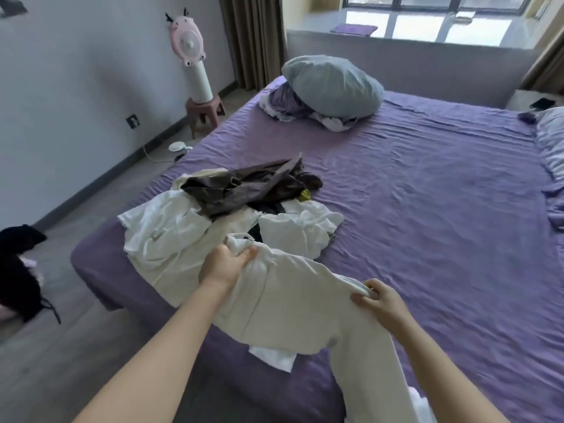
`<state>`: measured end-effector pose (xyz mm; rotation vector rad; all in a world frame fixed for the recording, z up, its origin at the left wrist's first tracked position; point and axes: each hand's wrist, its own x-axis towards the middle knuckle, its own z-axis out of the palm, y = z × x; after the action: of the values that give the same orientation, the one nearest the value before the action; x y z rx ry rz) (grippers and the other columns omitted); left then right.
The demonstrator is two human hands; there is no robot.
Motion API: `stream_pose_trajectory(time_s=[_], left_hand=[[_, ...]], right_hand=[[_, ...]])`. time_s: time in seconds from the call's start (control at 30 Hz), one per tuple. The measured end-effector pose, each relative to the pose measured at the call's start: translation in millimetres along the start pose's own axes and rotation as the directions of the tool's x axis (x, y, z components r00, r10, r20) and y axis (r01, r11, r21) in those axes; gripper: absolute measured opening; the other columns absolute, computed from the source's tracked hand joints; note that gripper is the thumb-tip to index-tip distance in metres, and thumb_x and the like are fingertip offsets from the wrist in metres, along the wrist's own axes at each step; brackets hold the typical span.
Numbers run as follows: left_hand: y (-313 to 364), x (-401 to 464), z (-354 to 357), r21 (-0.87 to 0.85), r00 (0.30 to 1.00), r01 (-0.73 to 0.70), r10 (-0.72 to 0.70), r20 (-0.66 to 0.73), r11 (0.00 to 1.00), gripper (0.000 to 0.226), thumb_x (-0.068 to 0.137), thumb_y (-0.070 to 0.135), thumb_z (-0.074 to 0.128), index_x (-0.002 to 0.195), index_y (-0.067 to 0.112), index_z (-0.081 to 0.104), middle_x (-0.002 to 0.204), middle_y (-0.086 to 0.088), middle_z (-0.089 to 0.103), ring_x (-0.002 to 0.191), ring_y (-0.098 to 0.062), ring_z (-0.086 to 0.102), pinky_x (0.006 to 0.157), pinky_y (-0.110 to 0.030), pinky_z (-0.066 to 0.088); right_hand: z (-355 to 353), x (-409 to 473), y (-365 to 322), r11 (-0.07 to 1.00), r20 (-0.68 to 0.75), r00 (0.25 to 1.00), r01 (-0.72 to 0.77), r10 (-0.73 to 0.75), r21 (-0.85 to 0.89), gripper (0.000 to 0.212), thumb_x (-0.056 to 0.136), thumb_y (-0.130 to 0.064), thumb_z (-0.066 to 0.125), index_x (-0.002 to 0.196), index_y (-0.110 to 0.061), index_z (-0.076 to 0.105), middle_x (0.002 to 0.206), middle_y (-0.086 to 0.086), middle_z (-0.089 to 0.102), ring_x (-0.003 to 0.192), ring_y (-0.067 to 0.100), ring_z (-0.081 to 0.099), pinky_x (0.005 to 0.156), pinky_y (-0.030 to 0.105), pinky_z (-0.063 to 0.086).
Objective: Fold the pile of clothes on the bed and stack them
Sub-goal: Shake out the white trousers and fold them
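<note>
2 bare hands hold a white garment (283, 303) up over the near corner of a bed with a purple sheet (427, 215). The left hand (224, 267) grips one bunched end, fingers curled into the cloth; the right hand (380, 302) pinches the other end between thumb and fingers. Just beyond lies the unfolded pile of clothes (232, 215), white pieces under a dark brown one. A grey-blue pillow (332, 85) sits at the far edge.

Daylight from the window (427, 3) at far end — strong glare on the sill (427, 29). Room evenly lit, shadows soft. Wide-angle bending at edges — slightly soft overall.
</note>
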<state>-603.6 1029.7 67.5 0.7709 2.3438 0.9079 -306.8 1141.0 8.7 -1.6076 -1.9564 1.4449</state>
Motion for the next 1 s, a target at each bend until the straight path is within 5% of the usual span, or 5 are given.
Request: stream_pose_trajectory(time_s=[0.37, 0.53, 0.7, 0.83, 1.0], left_hand=[[-118.7, 94.3, 42.8, 0.025, 0.988, 0.131, -0.133, 0.080, 0.991, 0.027, 0.082, 0.053, 0.065, 0.103, 0.035, 0.063, 0.089, 0.006, 0.070, 0.086, -0.019, 0.064, 0.073, -0.034, 0.050], [-152.5, 145.1, 55.6, 0.232, 0.983, 0.086, -0.120, 0.139, 0.969, 0.036, 0.085, 0.064, 0.052, 0.102, 0.035, 0.063, 0.100, 0.017, 0.065, 0.088, -0.015, 0.062, 0.068, -0.030, 0.046], [-163.3, 196.3, 30.3, 0.422, 0.899, 0.049, -0.225, 0.377, 0.905, 0.023, 0.081, 0.059, 0.059, 0.086, 0.038, 0.067, 0.094, 0.016, 0.069, 0.084, -0.011, 0.065, 0.066, -0.027, 0.047], [-181.7, 224.6, 29.5, 0.295, 0.950, 0.137, -0.210, 0.231, 0.946, 0.039, 0.076, 0.065, 0.059, 0.097, 0.032, 0.065, 0.095, 0.010, 0.069, 0.090, -0.020, 0.064, 0.081, -0.039, 0.051], [-196.8, 233.0, 68.7, 0.377, 0.987, 0.150, -0.161, -0.002, 0.914, 0.058, 0.083, 0.020, 0.070, 0.134, 0.010, 0.045, 0.133, -0.012, 0.051, 0.121, -0.030, 0.048, 0.099, -0.039, 0.039]], right_hand=[[97.9, 82.4, 43.3, 0.913, 0.004, 0.992, 0.121, -0.129, -0.390, 0.020, 0.096, -0.036, 0.046, 0.087, -0.023, 0.034, 0.070, -0.009, 0.051, 0.064, 0.017, 0.047, 0.058, 0.032, 0.034], [130.5, 117.1, 49.8, 0.946, 0.154, 0.985, -0.026, 0.079, -0.322, 0.024, 0.096, -0.029, 0.048, 0.082, -0.015, 0.034, 0.075, -0.001, 0.052, 0.066, 0.017, 0.045, 0.057, 0.031, 0.036], [112.5, 149.4, 37.2, 0.941, 0.653, 0.678, -0.262, 0.339, -0.217, 0.029, 0.080, -0.051, 0.064, 0.075, -0.022, 0.059, 0.071, -0.005, 0.059, 0.067, 0.008, 0.054, 0.066, 0.025, 0.039], [137.1, 175.6, 37.5, 0.947, 0.449, 0.845, -0.322, 0.290, -0.007, 0.025, 0.074, -0.042, 0.077, 0.091, -0.026, 0.068, 0.083, -0.007, 0.072, 0.075, 0.008, 0.068, 0.061, 0.019, 0.049], [176.9, 190.0, 66.7, 0.927, 0.238, 0.943, -0.139, 0.231, -0.350, 0.025, 0.078, -0.023, 0.074, 0.084, -0.007, 0.055, 0.082, 0.004, 0.058, 0.081, 0.023, 0.054, 0.067, 0.032, 0.038]])
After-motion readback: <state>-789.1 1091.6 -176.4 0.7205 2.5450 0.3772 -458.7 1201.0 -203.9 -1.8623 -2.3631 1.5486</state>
